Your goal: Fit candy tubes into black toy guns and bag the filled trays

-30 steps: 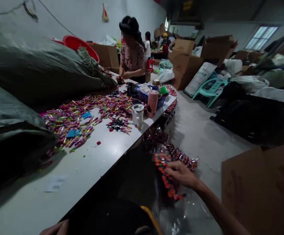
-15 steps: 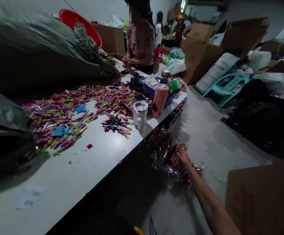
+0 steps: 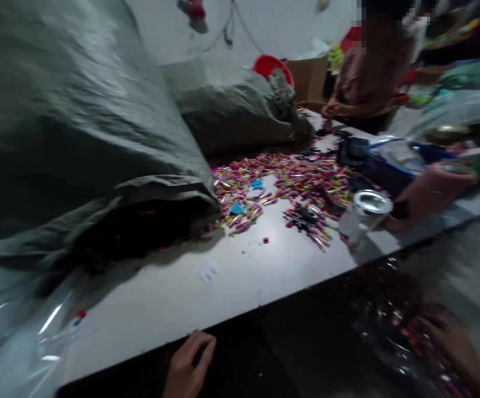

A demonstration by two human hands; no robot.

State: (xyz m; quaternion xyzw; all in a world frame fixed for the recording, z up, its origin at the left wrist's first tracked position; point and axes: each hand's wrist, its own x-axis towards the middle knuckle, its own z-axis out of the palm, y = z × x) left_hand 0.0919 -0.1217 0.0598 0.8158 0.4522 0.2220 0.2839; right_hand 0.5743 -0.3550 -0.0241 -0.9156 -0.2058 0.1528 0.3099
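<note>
My left hand rests on the near edge of the white table with its fingers bent, holding nothing. At the bottom right my right hand is blurred and low beside the table, lying on clear bags of small red and multicoloured pieces; whether it grips them does not show. A wide scatter of small colourful pieces covers the middle of the table, with a little heap of black parts in front of it.
A big grey sack fills the left of the table, with a second sack and a red basin behind. A lidded cup, pink bottle and blue basket stand right. Another person works at the far end.
My view has swung left and down and is blurred. My left hand has come onto the table edge. My right hand has dropped lower by the bags under the table.
</note>
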